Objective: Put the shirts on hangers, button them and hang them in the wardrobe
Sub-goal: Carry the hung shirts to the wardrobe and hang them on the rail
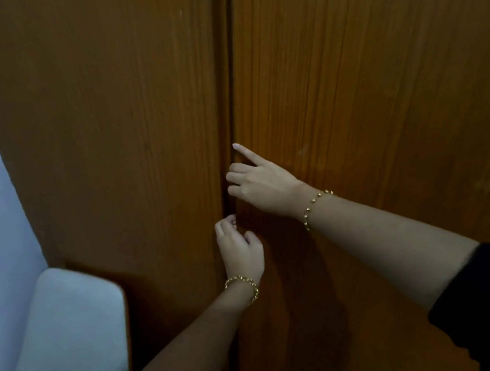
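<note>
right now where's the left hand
Low centre of the head view, the left hand is at the door seam, just below the right hand.

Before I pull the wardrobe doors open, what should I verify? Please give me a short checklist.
1. Doors open: not ok; left door and right door meet at a narrow seam.
2. Right hand at seam: ok; fingers curled there, index straight.
3. Left hand at seam: ok.
4. Firm grip on door edges: cannot tell.
5. Swing room beside white furniture: cannot tell.
</note>
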